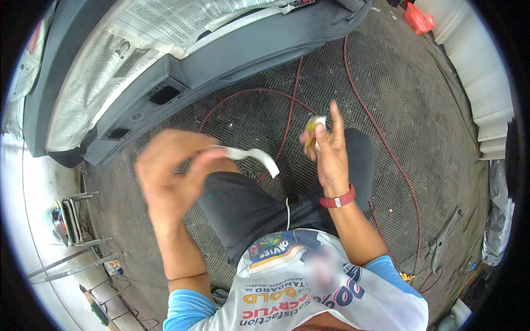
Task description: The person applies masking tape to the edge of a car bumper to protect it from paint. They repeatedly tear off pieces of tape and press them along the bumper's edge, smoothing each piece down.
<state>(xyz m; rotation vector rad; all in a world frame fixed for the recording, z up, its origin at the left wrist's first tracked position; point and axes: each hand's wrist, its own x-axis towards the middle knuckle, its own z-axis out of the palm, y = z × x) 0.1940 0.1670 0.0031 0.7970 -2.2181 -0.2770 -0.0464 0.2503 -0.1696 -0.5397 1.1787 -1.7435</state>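
Note:
My left hand [171,171], smeared by motion, pinches one end of a curled white strip of tape [258,156] between thumb and fingers. The strip's loose end hangs in the air above the gap between my knees. To the right, my right hand [330,157] has its fingers curled round a small tape roll [311,131], white with some yellow showing. Its index finger points away from me, off the roll. Strip and roll are apart. Beyond both hands stands a large grey vehicle panel [221,69], partly covered with taped newspaper [160,30]; neither hand touches it.
Red hoses [381,144] wind over the dark ribbed floor mat [436,165]. A metal stand [69,220] is at the left, a long grey part [441,240] at the lower right. A red plastic bag [419,19] lies by the corrugated wall [475,66].

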